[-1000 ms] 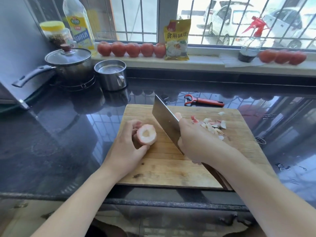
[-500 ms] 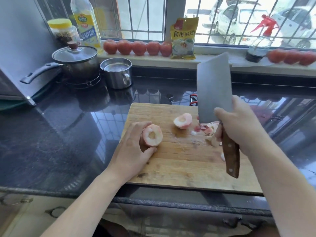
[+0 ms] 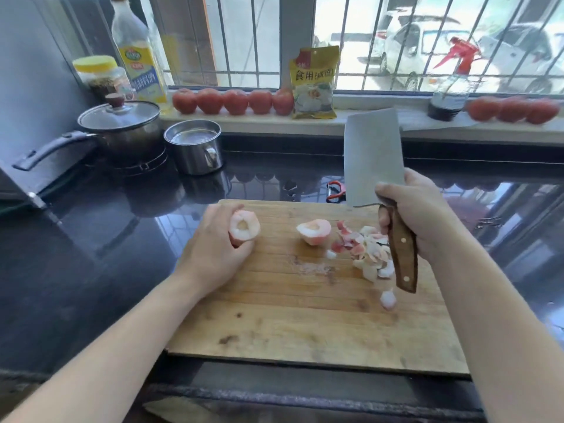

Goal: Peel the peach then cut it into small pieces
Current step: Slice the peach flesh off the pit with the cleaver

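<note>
A wooden cutting board [image 3: 290, 325] lies on the dark counter. My left hand [image 3: 213, 248] grips the larger part of the peeled peach [image 3: 245, 228] at the board's far left, cut face toward me. A cut-off peach piece [image 3: 314, 232] lies at the board's middle. To its right is a heap of pink and white peels [image 3: 366, 251]. My right hand [image 3: 418, 215] grips the wooden handle of a cleaver [image 3: 374, 157], lifted with its blade pointing up above the board's far right.
A red peeler [image 3: 335, 190] lies just behind the board. A lidded pot [image 3: 122, 129] and a steel cup [image 3: 195, 149] stand at the back left. Tomatoes [image 3: 235, 100], a yellow bag [image 3: 314, 83], bottles and a jar line the window sill.
One second ago the cleaver blade was down at the peach; my right hand has since lifted it upright to the right. A cut-off piece now lies apart from the peach in my left hand.
</note>
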Motion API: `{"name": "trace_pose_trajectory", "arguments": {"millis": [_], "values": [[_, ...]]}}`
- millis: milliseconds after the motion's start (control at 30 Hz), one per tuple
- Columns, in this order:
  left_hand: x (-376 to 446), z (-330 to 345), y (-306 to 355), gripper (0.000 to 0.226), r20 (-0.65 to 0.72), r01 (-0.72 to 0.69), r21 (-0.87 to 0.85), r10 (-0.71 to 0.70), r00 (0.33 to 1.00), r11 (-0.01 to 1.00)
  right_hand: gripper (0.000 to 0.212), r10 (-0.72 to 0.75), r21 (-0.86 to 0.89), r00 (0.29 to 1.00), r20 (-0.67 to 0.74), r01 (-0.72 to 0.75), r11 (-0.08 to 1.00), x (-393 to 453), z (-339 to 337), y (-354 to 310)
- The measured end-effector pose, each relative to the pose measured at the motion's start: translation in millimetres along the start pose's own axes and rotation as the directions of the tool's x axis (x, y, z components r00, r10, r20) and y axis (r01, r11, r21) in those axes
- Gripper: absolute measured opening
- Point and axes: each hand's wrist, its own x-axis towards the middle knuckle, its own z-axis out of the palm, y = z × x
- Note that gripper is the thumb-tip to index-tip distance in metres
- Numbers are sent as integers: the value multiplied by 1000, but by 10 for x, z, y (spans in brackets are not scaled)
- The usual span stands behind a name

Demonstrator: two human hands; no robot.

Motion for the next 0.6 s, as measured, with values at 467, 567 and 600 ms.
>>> {"name": "trace_pose_trajectory", "arguments": {"millis": [467, 567, 600], "values": [[105, 810, 882, 54, 108, -8, 316, -27, 994, 949, 19, -21, 213, 1000, 11, 18, 977, 168, -45, 435], [278, 852, 846, 48, 154, -94, 289, 51, 987, 953, 18, -31, 231, 999, -10, 32, 972, 168, -49, 448], [310, 826, 801, 51, 200, -144, 247, 95, 975, 958, 18, -30, 230, 999, -11, 32, 973, 169, -43, 449]]}}
